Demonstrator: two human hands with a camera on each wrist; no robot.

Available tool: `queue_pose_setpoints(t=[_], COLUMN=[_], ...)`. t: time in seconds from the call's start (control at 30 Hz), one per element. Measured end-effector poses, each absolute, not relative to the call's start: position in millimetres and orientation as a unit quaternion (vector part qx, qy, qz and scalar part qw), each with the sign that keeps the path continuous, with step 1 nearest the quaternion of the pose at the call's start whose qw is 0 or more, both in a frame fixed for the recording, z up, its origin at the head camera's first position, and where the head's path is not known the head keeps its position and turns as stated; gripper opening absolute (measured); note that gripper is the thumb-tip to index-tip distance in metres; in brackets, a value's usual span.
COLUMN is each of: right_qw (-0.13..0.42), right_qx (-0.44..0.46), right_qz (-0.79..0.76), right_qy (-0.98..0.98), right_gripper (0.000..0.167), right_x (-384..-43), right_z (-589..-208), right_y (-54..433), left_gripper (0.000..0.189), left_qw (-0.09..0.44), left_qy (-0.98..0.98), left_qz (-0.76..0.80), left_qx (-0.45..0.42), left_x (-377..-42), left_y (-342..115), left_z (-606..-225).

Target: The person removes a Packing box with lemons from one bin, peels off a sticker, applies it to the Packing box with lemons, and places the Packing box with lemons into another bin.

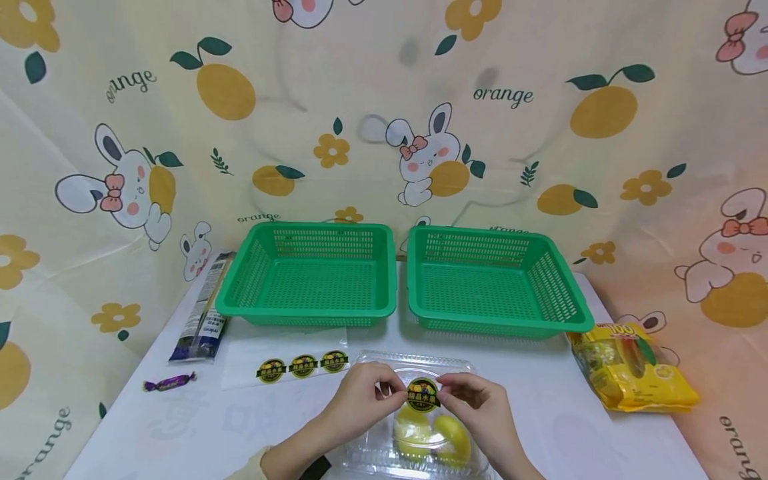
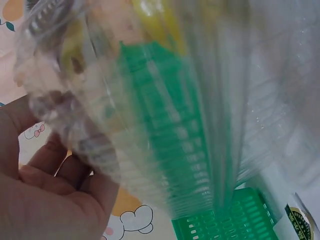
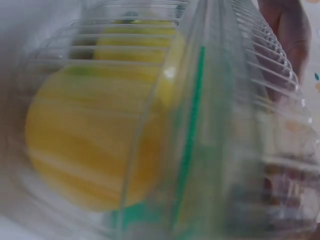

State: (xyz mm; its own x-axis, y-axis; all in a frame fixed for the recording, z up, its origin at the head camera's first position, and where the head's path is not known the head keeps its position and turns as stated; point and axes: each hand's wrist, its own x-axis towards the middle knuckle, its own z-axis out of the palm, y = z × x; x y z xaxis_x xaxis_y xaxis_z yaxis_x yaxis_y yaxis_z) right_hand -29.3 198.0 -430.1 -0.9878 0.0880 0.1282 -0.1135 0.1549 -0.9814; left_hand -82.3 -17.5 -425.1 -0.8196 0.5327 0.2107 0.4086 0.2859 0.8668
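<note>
Between both hands a round black-and-gold sticker (image 1: 423,395) stands over a clear plastic clamshell box (image 1: 367,448). My left hand (image 1: 366,398) pinches the sticker's left edge; my right hand (image 1: 479,408) pinches its right edge. Inside the closed box lie two yellow fruits (image 1: 451,441), one large and near in the right wrist view (image 3: 95,145). The box's ribbed wall (image 2: 145,165) covers much of the left wrist view, with the left hand (image 2: 55,190) beside it. Neither wrist view shows the pinched sticker clearly.
Behind stand two green baskets (image 1: 312,312) (image 1: 498,320). Left of the box lies a white backing sheet (image 1: 240,370) with three similar stickers (image 1: 303,365). Further left are a purple-wrapped candy (image 1: 170,382) and a long dark packet (image 1: 201,327). A yellow packet (image 1: 636,373) lies at the right edge.
</note>
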Motion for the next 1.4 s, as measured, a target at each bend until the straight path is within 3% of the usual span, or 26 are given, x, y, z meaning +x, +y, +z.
queue_pose_setpoints(t=[0.17,0.43,0.6,0.9,1.4], right_qw=[0.078,0.159,0.194,0.17,0.204], right_qx=[0.002,0.059,0.098,0.105,0.121], right_qz=[0.619,0.54,0.527,0.507,0.453], right_qy=[-0.781,-0.825,-0.821,-0.838,-0.859], right_gripper=[0.022,0.026,0.029,0.031,0.038], right_x=[-29.4,-30.3,-32.4,-33.4,-35.6], right_z=[-433.8,-443.0,-448.7,-452.6,-451.2], right_y=[198.0,196.4,198.0,199.6,192.9], left_gripper=[0.008,0.012,0.014,0.019,0.023], left_qw=[0.059,-0.051,-0.089,-0.1,-0.108], left_qy=[0.814,0.835,0.835,0.855,0.868], left_qz=[0.495,0.43,0.416,0.384,0.361], left_qx=[0.299,0.34,0.349,0.334,0.323], left_x=[-81.6,-83.2,-83.4,-82.0,-80.5], left_y=[-18.1,-18.9,-18.9,-20.2,-19.6], left_z=[-427.9,-447.5,-456.8,-464.4,-469.8])
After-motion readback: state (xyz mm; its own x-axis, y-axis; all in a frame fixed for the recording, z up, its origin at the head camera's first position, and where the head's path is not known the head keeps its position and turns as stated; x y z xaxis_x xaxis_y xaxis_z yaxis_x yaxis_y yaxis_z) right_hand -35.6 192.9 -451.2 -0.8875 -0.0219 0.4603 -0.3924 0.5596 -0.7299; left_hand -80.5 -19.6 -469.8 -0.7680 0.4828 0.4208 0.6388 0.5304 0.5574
